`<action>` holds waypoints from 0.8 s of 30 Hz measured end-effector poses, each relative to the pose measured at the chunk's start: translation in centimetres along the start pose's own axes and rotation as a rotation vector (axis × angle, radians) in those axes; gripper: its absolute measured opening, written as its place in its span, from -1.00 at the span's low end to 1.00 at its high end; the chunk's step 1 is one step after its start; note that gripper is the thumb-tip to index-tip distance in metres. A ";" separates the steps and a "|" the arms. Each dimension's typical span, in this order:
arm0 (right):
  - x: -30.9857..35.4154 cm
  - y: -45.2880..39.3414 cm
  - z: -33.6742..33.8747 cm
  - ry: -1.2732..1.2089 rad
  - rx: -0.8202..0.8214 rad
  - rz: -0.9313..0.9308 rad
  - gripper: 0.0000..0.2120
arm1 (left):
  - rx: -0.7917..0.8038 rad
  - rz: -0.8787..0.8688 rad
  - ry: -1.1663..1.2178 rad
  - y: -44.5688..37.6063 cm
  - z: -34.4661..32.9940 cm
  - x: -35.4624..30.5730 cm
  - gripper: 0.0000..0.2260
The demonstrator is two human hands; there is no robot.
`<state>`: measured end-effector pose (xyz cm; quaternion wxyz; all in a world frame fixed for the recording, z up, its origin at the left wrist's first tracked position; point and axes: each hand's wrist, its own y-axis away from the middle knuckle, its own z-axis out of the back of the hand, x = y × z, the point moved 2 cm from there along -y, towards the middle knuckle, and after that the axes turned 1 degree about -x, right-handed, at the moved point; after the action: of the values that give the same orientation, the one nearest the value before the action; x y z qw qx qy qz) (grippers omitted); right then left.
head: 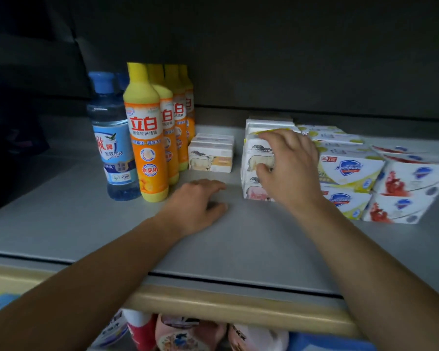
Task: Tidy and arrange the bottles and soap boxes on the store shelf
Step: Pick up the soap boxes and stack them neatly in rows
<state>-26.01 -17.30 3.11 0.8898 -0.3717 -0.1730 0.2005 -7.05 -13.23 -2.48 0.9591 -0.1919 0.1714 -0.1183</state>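
On the grey shelf [251, 239], a blue bottle [113, 145] stands at the left beside a row of several yellow-orange dish-soap bottles [146, 138]. A low pile of white sheep-print soap boxes [211, 157] lies right of the bottles. A taller stack of the same boxes [254, 158] stands in the middle. My right hand [289, 168] rests against the front of that stack, fingers spread over its upper boxes. My left hand [198, 206] lies flat on the shelf, palm down, holding nothing. White Safeguard soap boxes [350, 171] and red-printed boxes [411, 183] are stacked at the right.
The shelf has a tan front lip [213, 305] and a dark back wall [264, 59]. Below the lip, packaged goods in red, pink and blue [188, 333] sit on a lower shelf. Bare shelf surface lies in front of the products.
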 end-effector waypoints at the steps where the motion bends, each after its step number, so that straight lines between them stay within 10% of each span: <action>1: -0.1 -0.3 0.2 0.053 0.042 -0.003 -0.46 | -0.007 -0.001 0.020 0.2 0.0 -0.2 -0.56; 11: 0.4 -3.0 0.8 0.389 0.252 -0.018 -0.40 | 0.003 0.133 0.309 0.0 0.7 0.9 -0.65; 24: 5.1 -1.3 1.6 -0.258 0.236 0.084 -0.53 | -0.201 0.041 0.814 0.1 3.3 0.7 -0.70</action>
<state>-22.08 -14.75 5.88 0.8887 -0.2425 -0.2452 0.3022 -5.14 -12.29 0.10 0.7919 -0.2186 0.5506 -0.1481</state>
